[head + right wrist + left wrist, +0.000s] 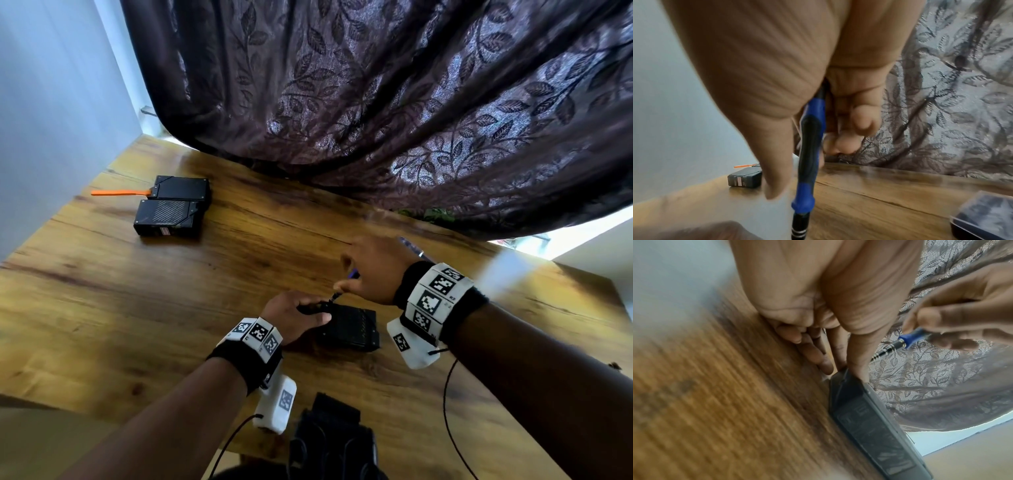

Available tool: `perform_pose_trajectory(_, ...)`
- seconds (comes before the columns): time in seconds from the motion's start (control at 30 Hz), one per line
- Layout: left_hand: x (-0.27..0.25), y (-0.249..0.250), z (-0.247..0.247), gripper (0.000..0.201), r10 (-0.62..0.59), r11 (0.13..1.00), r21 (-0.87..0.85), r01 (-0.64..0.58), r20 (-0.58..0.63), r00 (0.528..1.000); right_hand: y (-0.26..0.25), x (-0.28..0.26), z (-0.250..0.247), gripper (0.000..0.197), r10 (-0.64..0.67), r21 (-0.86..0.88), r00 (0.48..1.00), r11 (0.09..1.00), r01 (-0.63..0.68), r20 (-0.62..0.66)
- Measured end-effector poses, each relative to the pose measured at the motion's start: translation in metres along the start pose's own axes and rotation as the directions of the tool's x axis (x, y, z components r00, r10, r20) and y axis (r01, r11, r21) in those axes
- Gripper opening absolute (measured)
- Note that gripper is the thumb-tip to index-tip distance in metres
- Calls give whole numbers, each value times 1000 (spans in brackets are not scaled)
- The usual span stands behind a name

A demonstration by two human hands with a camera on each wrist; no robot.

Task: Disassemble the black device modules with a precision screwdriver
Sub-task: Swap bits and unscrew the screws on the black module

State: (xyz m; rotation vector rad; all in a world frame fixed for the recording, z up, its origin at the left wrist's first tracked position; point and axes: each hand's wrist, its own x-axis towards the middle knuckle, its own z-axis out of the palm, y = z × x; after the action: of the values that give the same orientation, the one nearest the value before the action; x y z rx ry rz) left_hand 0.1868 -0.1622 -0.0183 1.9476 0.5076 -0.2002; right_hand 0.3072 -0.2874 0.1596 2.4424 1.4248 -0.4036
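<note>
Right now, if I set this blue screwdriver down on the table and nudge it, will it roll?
Probably yes: the screwdriver has a slim, rounded handle and the table looks flat and smooth. It looks rigid, so it should not flex. Its ridged collar likely aids grip.

Behind left hand [291, 317] and right hand [375, 270] are worn black wristbands [234, 361] with white marker tiles [432, 301], white boxes [275, 404] and thin black cables [444, 401]

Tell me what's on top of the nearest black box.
The left hand grips one end of the black box, thumb on top; the screwdriver points down there. The hand hides that corner, so tip contact is unclear.
</note>
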Motion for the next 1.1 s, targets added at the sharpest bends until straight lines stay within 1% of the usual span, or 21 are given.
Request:
perform_pose_trajectory(0.1, 2, -1, 0, 49, 2, 1000, 24, -2, 12, 1000, 7, -5, 3, 23, -85, 171, 996, 981, 91, -41)
perform_pose_trajectory(0.17, 2, -1, 0, 50, -1, 1000, 28, 1, 14, 1000, 3, -5, 4, 16, -134, 195, 990, 971, 141, -49)
perform_pose_trajectory(0.23, 2, -2, 1, 49, -2, 1000, 15, 2, -1, 1000, -4, -3, 4, 12, -149, 181, 988, 971, 154, -44)
perform_pose_trajectory(0.3, 3, -2, 2, 48, 1, 1000, 9, -1, -6, 1000, -9, -1, 3, 15, -140, 151, 989, 978, 144, -40)
perform_pose_trajectory(0.37, 4, -2, 2, 49, -3, 1000, -3, 3, 5, 1000, -11, 2, -1, 22, -122, 86, 992, 989, 123, -18)
perform_pose_trajectory(0.43, 2, -1, 1, 49, -6, 1000, -4, 6, 6, 1000, -11, 4, -2, 33, -99, 1, 995, 995, 99, 1)
perform_pose_trajectory(0.5, 2, 0, 1, 47, -8, 1000, -4, 8, 12, 1000, -7, 4, 0, 44, -60, -62, 998, 996, 59, -14)
perform_pose_trajectory(0.6, 0, 2, -1, 44, -1, 1000, -23, 2, 25, 1000, 0, 3, 7, 48, -26, -61, 999, 998, 23, -47)
perform_pose_trajectory(0.67, 0, 2, -1, 43, -1, 1000, -28, 2, 23, 1000, 3, 0, 9, 52, -31, -62, 998, 998, 28, -46)
perform_pose_trajectory(0.77, 0, 3, -4, 40, 4, 999, -36, -2, 50, 999, 6, -9, -3, 48, -39, -63, 996, 997, 34, -76)
perform_pose_trajectory(0.83, 3, -1, -3, 37, 19, 999, -46, -15, 75, 997, 12, -14, -9, 42, -1, -4, 992, 1000, 0, -124)
perform_pose_trajectory(0.9, 4, -3, -3, 33, 24, 998, -67, -19, 80, 997, 20, -22, -8, 43, 76, 117, 979, 992, -54, -190)
perform_pose_trajectory(0.97, 6, -1, 0, 24, -10, 995, -97, 16, 54, 999, 29, -34, 2, 41, 164, 254, 956, 962, -100, -244)
perform_pose_trajectory(1.03, 8, 1, 2, 14, -49, 993, -104, 52, 27, 998, 35, -51, 16, 32, 251, 425, 933, 897, -124, -259)
perform_pose_trajectory(1.1, 7, 7, 1, 9, -81, 993, -88, 82, 12, 997, 39, -69, 31, 24, 318, 583, 910, 805, -111, -267)
